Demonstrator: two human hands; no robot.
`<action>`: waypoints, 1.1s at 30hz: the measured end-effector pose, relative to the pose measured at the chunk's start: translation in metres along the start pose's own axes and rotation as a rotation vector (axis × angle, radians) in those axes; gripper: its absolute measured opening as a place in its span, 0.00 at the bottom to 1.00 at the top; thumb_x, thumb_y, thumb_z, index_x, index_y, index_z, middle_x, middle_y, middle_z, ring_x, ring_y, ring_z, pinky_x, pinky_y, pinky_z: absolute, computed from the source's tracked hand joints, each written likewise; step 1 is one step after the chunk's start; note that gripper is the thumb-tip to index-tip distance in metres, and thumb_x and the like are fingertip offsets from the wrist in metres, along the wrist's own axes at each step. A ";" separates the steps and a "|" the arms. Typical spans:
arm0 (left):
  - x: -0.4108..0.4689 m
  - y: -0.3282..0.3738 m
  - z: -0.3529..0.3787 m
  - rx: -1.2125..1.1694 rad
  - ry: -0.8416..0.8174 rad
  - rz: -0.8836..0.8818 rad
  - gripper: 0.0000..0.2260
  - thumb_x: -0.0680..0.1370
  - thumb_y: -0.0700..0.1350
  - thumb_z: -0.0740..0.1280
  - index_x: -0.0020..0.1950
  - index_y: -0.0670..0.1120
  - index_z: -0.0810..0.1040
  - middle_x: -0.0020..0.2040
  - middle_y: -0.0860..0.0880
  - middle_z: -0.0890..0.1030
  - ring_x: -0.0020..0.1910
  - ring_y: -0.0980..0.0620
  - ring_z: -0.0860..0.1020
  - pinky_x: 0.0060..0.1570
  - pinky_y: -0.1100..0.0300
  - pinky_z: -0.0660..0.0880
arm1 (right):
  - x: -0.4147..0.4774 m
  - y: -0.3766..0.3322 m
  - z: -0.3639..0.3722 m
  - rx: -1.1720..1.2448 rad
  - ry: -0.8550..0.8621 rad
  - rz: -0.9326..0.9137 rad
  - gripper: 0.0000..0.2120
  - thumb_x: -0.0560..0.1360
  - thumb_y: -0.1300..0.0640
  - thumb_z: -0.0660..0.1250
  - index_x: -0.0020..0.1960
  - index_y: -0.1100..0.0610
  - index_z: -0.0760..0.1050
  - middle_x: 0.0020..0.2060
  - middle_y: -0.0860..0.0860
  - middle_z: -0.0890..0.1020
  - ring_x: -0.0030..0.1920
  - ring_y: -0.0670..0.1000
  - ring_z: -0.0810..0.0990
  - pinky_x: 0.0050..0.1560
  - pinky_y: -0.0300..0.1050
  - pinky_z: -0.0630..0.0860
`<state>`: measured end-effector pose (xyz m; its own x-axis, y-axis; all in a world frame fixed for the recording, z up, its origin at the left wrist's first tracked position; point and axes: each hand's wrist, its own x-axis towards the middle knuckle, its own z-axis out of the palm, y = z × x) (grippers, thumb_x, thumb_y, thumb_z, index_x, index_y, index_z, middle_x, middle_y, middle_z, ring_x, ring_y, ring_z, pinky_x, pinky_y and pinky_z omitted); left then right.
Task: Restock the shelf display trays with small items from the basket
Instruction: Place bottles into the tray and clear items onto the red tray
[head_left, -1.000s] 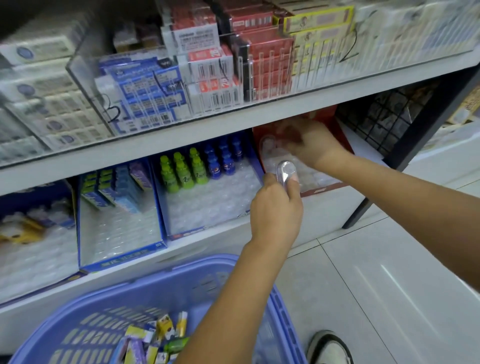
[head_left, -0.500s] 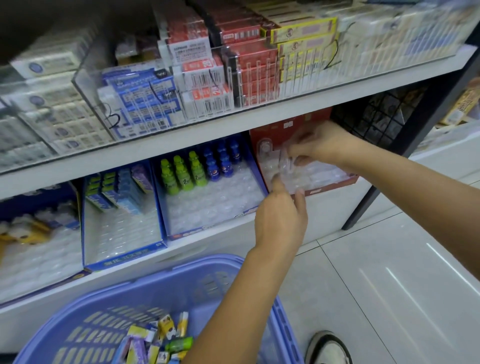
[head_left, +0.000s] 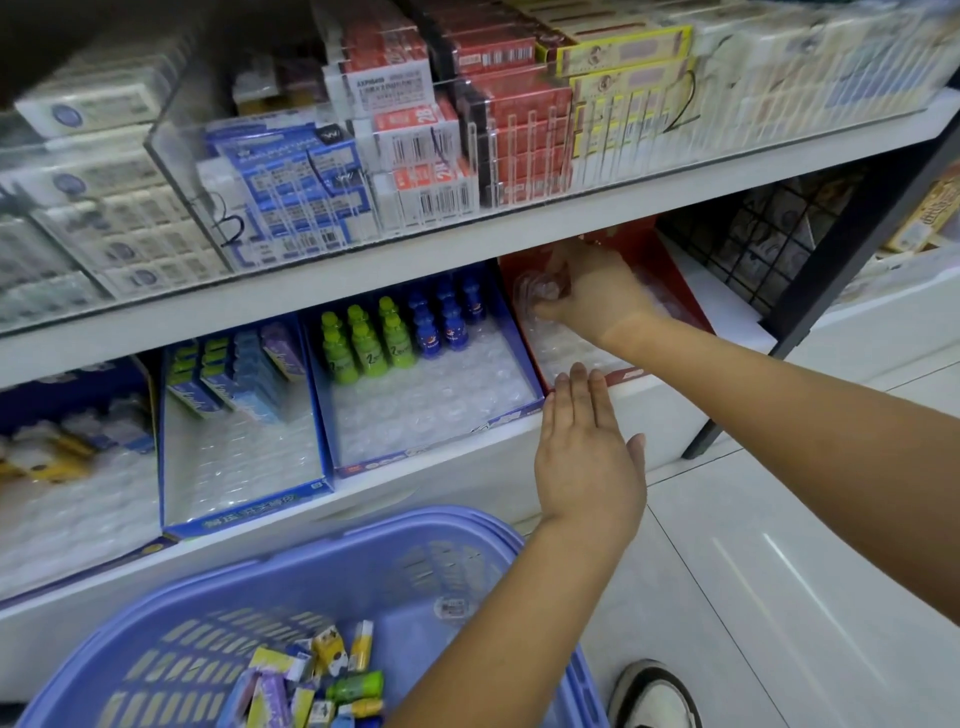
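On the lower shelf stands a red display tray (head_left: 631, 373) with a clear plastic insert. My right hand (head_left: 597, 296) reaches deep into its back left corner and pinches a small clear item (head_left: 537, 288) there. My left hand (head_left: 587, 452) is flat with straight fingers and holds nothing; its fingertips touch the red tray's front edge. Below, a purple basket (head_left: 363, 535) holds several small colourful items (head_left: 311, 675).
To the left, a blue tray (head_left: 431, 457) holds small green bottles (head_left: 363, 338) and blue bottles (head_left: 441, 317) at its back. Another blue tray (head_left: 244, 512) holds small boxes. The upper shelf carries boxed goods behind clear panels (head_left: 415, 171). A black wire rack (head_left: 753, 239) stands at the right.
My left hand held up a clear item a second ago; now it is empty and rests lower at the tray's front edge. My right hand has gone deeper into the red tray with the item.
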<state>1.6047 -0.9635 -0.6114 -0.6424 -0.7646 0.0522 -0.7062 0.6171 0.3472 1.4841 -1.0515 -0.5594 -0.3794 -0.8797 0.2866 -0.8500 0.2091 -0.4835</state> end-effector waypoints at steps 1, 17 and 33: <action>0.000 0.001 0.000 -0.003 0.005 -0.007 0.31 0.82 0.54 0.52 0.77 0.41 0.42 0.79 0.44 0.43 0.77 0.47 0.42 0.73 0.57 0.36 | 0.001 0.000 0.001 -0.009 -0.007 -0.010 0.14 0.67 0.56 0.72 0.48 0.61 0.73 0.41 0.55 0.79 0.44 0.57 0.77 0.40 0.42 0.69; 0.000 -0.005 0.000 -0.063 0.065 0.054 0.31 0.81 0.54 0.56 0.78 0.41 0.49 0.78 0.43 0.50 0.77 0.46 0.47 0.75 0.57 0.42 | -0.007 0.005 0.009 -0.250 -0.012 -0.104 0.22 0.73 0.50 0.69 0.61 0.60 0.68 0.47 0.62 0.80 0.48 0.61 0.78 0.39 0.44 0.67; -0.060 -0.056 -0.018 -0.447 0.105 0.069 0.17 0.79 0.44 0.61 0.67 0.44 0.72 0.66 0.47 0.74 0.64 0.50 0.73 0.63 0.58 0.70 | -0.045 -0.049 -0.044 -0.323 -0.201 -0.210 0.12 0.75 0.53 0.65 0.53 0.59 0.76 0.46 0.58 0.81 0.50 0.60 0.78 0.45 0.45 0.72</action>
<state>1.6878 -0.9554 -0.6166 -0.6331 -0.7538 0.1759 -0.4504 0.5436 0.7083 1.5269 -1.0036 -0.5115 -0.1350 -0.9764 0.1688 -0.9840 0.1121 -0.1388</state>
